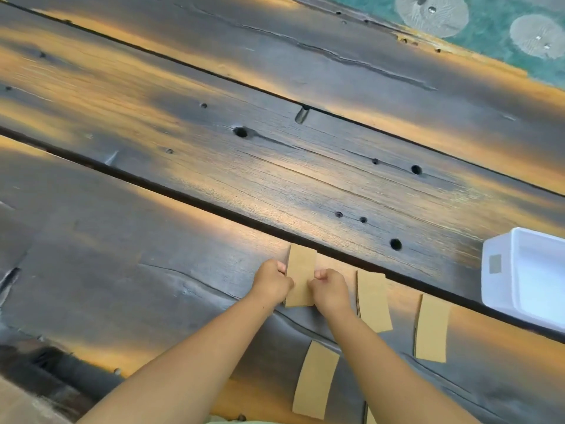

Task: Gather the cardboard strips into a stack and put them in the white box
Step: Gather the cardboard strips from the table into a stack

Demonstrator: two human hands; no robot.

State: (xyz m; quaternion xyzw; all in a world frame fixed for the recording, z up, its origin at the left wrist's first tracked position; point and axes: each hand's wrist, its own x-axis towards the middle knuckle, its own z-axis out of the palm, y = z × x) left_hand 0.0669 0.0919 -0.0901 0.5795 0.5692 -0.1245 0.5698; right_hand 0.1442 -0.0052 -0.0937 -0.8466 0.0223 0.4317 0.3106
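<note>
A brown cardboard strip (301,275), possibly a small stack, is pinched between both hands on the dark wooden table (183,166). My left hand (272,281) grips its left edge and my right hand (330,287) its right edge. Three more strips lie flat nearby: one (373,299) just right of my right hand, one (431,328) further right, one (316,379) between my forearms. A sliver of another strip (370,417) shows at the bottom edge. The white box (501,270) stands at the right, open, with nothing visible inside.
Wide gaps (153,185) run diagonally between the table's planks, and several knot holes (396,244) dot the wood. The table's far edge meets a green patterned floor (477,29) at the top right.
</note>
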